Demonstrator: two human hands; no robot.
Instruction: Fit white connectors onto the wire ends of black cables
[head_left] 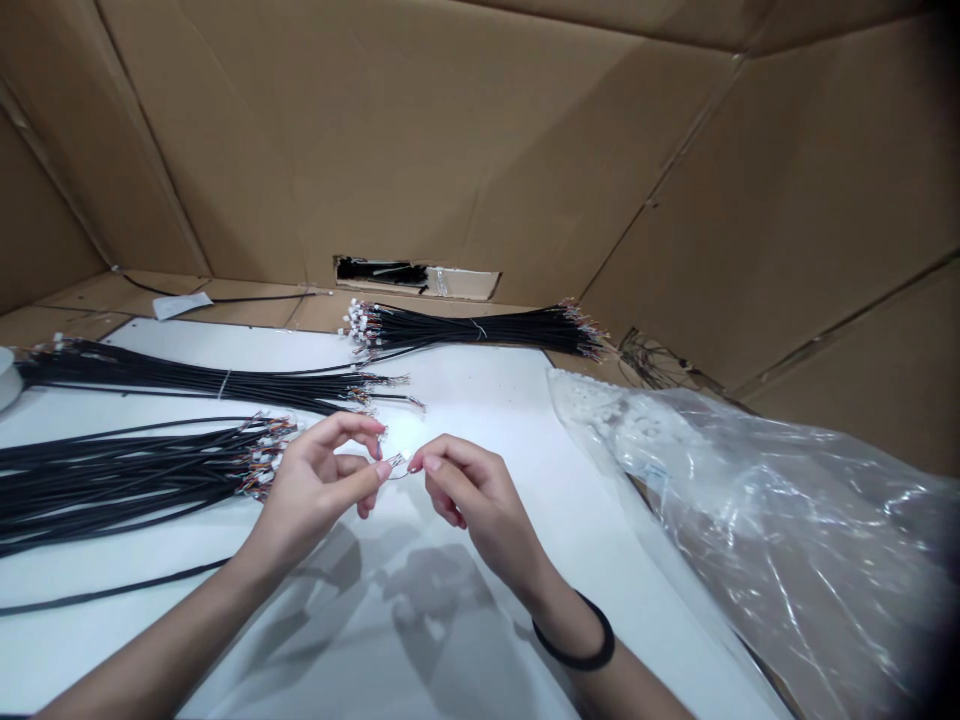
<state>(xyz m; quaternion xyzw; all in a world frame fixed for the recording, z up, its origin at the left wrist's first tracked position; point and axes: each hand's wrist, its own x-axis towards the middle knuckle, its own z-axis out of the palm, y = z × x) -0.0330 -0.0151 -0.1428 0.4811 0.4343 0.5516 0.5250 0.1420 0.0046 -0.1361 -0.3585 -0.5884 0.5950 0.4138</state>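
Observation:
My left hand (324, 480) and my right hand (466, 492) meet above the white table (465, 400), fingertips almost touching. Both pinch the thin wire ends of a small cable piece (397, 463) held between them; its details are too small to read. A black band circles my right wrist. Just left of my left hand lies a loose bundle of black cables (120, 475) with coloured wire tips and small white connectors.
Two more tied bundles of black cables lie farther back, one (187, 380) at the left and one (480, 328) near the cardboard wall (450, 150). A crumpled clear plastic bag (750, 510) covers the right side. A single black cable (112, 590) runs along the near left.

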